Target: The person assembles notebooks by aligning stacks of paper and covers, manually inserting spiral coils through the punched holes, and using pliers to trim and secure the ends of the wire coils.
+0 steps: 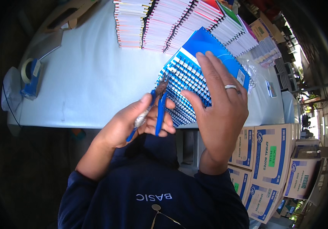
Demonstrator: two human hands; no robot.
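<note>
The person wore a dark navy long-sleeved top, its sleeves pushed up so that both forearms were bare from below the elbow. Pale lettering ran across the chest of the top, and a small round metal fastener sat just beneath it with thin cords trailing down. The left hand [133, 122] was bare of jewellery. The right hand [219, 101] carried a plain silver ring [231, 87] on one finger.
</note>
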